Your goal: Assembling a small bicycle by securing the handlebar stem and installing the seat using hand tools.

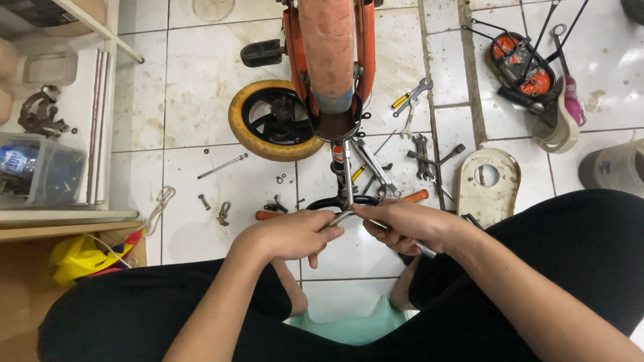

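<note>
A white tiled floor [201, 87], scuffed and stained with grime, lies under a spread of bicycle parts and hand tools. The person sits low on it, knees apart in black cloth, so the work lies straight ahead between the legs.

The left hand [295, 234] has its fingers [320, 236] curled shut around one arm of a metal cross wrench [349, 201], and the right hand [406, 224] is closed over the opposite arm, whose shiny socket end pokes out behind that hand. Gripping both arms probably gives even turning force. The long arm of the wrench runs forward from the fingers to the bottom of an orange bike frame [329, 47], which stands upturned just ahead; its paint looks worn and dusty. A black handlebar curve shows just beyond the knuckles.

Ahead and left of the fingers a small wheel [272, 121] with a yellow tyre and black hub lies flat on the floor. Ahead and right, spanners [419, 144] and a yellow-handled screwdriver [401, 100] lie within easy reach. Loose bolts [221, 165] and nuts are scattered to the left. Further right rests a pale, rounded plastic plate [490, 181] with a hole through it.
</note>
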